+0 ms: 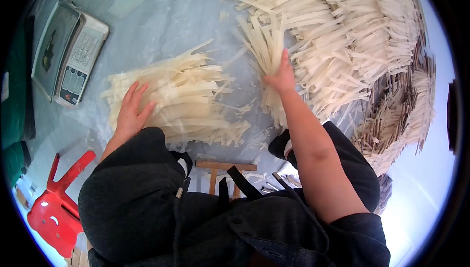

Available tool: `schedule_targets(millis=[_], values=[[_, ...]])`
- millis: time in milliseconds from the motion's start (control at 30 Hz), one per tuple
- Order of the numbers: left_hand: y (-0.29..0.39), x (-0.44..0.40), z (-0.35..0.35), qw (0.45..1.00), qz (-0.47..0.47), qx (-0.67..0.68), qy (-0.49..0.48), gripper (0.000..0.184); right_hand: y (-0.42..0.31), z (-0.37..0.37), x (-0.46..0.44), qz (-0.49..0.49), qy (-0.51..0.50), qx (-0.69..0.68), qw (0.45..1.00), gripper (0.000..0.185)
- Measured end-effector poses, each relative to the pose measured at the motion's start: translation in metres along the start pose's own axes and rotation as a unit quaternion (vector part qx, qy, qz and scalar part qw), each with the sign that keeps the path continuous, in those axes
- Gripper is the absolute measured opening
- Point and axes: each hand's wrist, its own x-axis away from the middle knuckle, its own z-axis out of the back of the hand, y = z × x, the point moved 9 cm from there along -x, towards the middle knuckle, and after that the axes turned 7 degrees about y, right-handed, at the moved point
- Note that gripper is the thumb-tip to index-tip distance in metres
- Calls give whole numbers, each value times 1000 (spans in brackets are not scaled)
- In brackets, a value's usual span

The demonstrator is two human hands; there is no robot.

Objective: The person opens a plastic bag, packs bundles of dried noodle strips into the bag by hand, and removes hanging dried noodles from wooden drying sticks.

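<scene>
Pale flat strips lie in a loose bundle on the grey sheet in front of me. My left hand rests on the left end of this bundle, fingers spread. To the right, my right hand touches a smaller bunch of strips, its thumb and fingers apart around the bunch's right side. That bunch stands beside a large pile of similar strips, which fills the upper right.
A digital scale with a keypad is at the upper left. A red plastic stool stands at the lower left. Between my feet is a small wooden frame. Darker strips are stacked at the right. Scraps lie on the sheet.
</scene>
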Motion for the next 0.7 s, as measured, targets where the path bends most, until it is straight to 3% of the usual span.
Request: schedule_targets(millis=[167, 467, 567, 633, 700], values=[[2, -1, 1, 1000, -5, 5, 13, 54, -14, -8, 17, -40, -16, 48, 998, 120], [11, -10, 38, 997, -17, 20, 68, 51, 6, 11, -5, -37, -57, -63, 996, 112], [49, -22, 85, 993, -55, 22, 98, 49, -1, 41, 10, -5, -55, -145, 988, 101], [92, -35, 124, 990, -82, 30, 106, 48, -10, 57, 26, -32, -122, -355, 926, 91], [129, -45, 135, 985, -29, 167, 32, 46, -12, 78, 34, -27, -122, -407, 905, 88]])
